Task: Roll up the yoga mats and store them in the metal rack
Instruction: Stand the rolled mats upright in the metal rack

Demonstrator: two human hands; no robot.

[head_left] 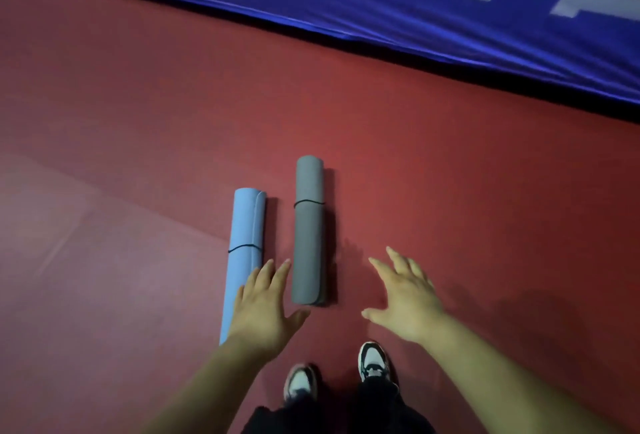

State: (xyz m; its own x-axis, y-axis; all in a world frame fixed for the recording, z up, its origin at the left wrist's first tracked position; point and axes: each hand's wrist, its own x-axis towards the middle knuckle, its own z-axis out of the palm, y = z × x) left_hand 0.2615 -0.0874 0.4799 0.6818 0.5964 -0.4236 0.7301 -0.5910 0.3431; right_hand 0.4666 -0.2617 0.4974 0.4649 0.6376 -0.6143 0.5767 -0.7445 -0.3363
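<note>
Two rolled yoga mats lie side by side on the red floor, each bound by a thin black band. The light blue mat (pixel 244 253) is on the left, the grey mat (pixel 308 229) on the right and slightly farther away. My left hand (pixel 265 309) hovers with fingers spread over the near end of the blue mat, covering part of it. My right hand (pixel 405 295) is spread above bare floor to the right of the grey mat. Neither hand holds anything. No metal rack is in view.
A blue barrier banner (pixel 450 1) with white lettering runs across the far side, from upper left down to the right. The red floor (pixel 121 156) spreads around the mats. My two sneakers (pixel 372 361) stand just behind the mats' near ends.
</note>
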